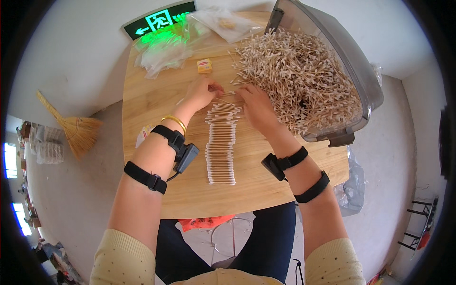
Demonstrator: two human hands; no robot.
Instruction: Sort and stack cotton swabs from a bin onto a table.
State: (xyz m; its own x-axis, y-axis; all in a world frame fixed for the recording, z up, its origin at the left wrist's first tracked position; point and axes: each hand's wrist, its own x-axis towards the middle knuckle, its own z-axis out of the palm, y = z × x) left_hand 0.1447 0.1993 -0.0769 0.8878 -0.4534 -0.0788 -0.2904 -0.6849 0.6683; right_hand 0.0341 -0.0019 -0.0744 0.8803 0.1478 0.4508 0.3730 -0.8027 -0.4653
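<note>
A long row of cotton swabs (221,147) with pale wooden sticks lies side by side down the middle of the table. At its far end the swabs lie looser and crooked. My left hand (202,92), with a gold bangle at the wrist, is closed there, fingertips pinched at a swab. Facing it, my right hand (256,105) has its thumb and fingers drawn together at the tip of a swab (230,93) between the hands. Beside my right hand, a big heap of loose swabs (304,78) spills from a tipped grey clear bin (363,71).
Past my left hand stands a small yellow box (204,66). Clear plastic bags (164,52) lie at the table's far edge, below a lit green exit sign (159,20). A packet (144,136) lies by my left forearm. A straw broom (78,128) leans at left.
</note>
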